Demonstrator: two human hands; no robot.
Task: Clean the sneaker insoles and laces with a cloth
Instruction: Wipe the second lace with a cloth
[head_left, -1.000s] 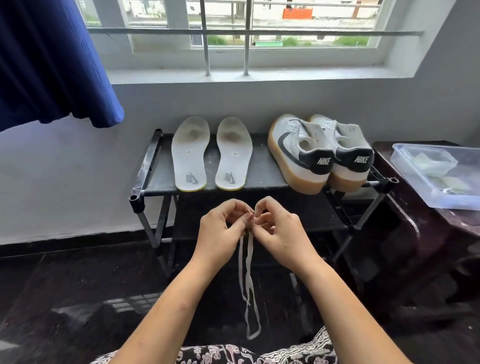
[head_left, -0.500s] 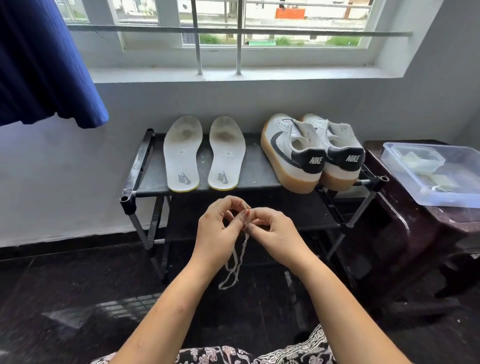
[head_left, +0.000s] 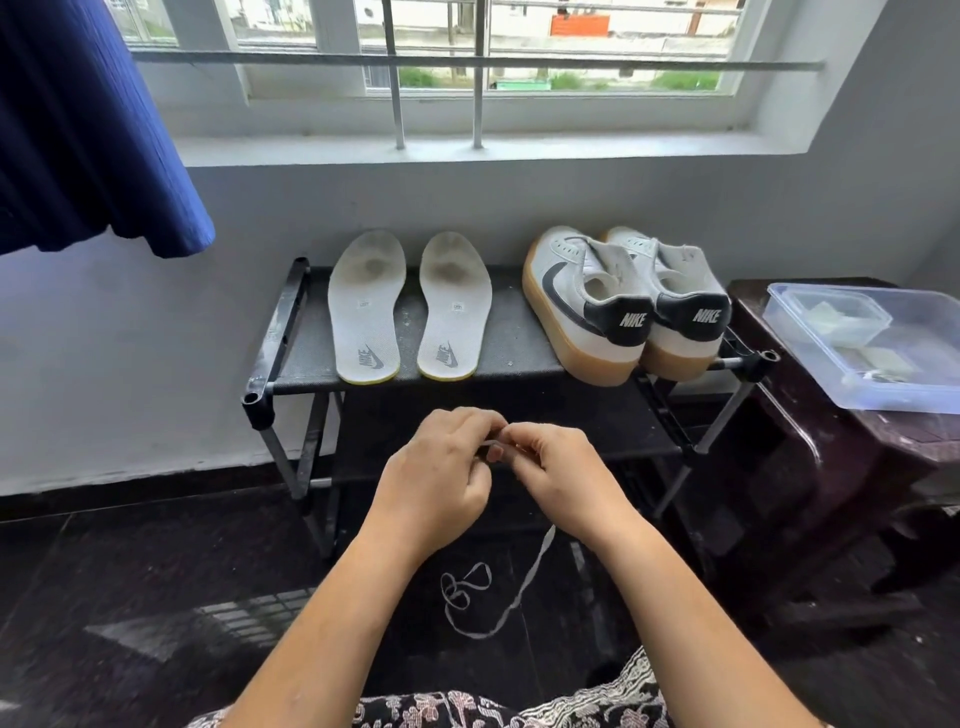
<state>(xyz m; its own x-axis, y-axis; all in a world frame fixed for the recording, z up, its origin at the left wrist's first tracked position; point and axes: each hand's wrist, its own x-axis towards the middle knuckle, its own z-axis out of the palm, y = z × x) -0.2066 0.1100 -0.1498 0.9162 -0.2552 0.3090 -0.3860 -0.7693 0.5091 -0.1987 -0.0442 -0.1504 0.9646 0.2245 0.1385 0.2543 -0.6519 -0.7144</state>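
Observation:
My left hand (head_left: 439, 475) and my right hand (head_left: 563, 480) meet in front of the black shoe rack (head_left: 283, 332), both pinching a white shoelace (head_left: 524, 584). A short piece of lace shows between the fingertips. The rest trails from under my right hand down to a loose coil near the dark floor. Two grey, stained insoles (head_left: 366, 306) (head_left: 454, 306) lie side by side on the rack's top shelf. A pair of white sneakers (head_left: 587, 306) (head_left: 675, 301) with gum soles and black heels stands to their right, with no laces visible. No cloth is plainly visible.
A clear plastic tub (head_left: 862, 343) with pale items inside sits on a dark wooden table (head_left: 841, 467) at the right. A blue curtain (head_left: 88, 130) hangs at the upper left. A barred window (head_left: 478, 73) is behind the rack. The floor is dark and glossy.
The lace hung straight down from both hands, then was gathered up shorter. Now it trails out from under my right hand and coils low. Both hands have stayed together.

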